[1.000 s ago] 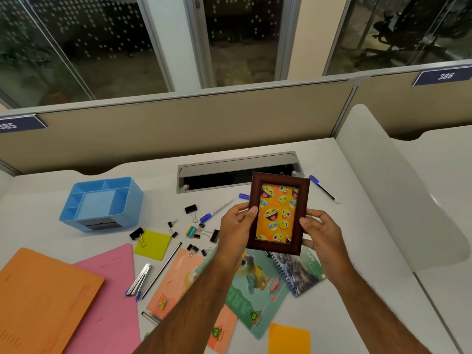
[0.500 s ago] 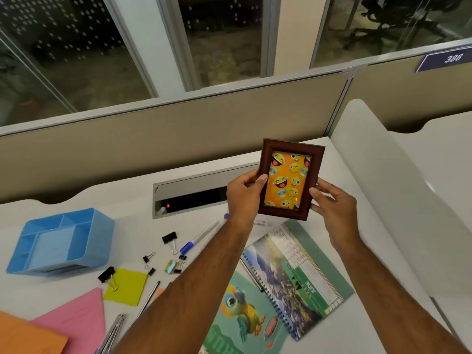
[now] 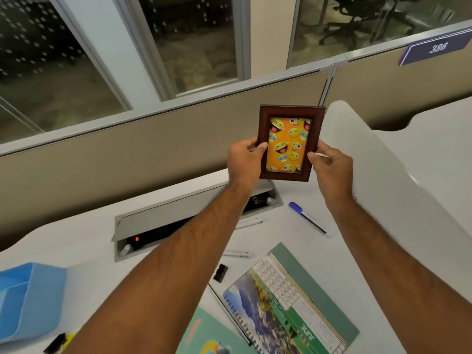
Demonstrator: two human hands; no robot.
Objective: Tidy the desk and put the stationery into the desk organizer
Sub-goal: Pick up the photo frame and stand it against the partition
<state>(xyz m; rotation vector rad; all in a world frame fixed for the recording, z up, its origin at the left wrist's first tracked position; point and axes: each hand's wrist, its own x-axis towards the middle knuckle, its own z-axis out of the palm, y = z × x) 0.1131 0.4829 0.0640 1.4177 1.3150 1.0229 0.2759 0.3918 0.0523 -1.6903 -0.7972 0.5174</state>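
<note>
Two hands — left hand and right hand — grip a wooden picture frame by its side edges, upright above the desk.

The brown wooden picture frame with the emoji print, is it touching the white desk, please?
Apart. The head view shows the brown wooden picture frame held up between the left hand and right hand, above the white desk.
</note>
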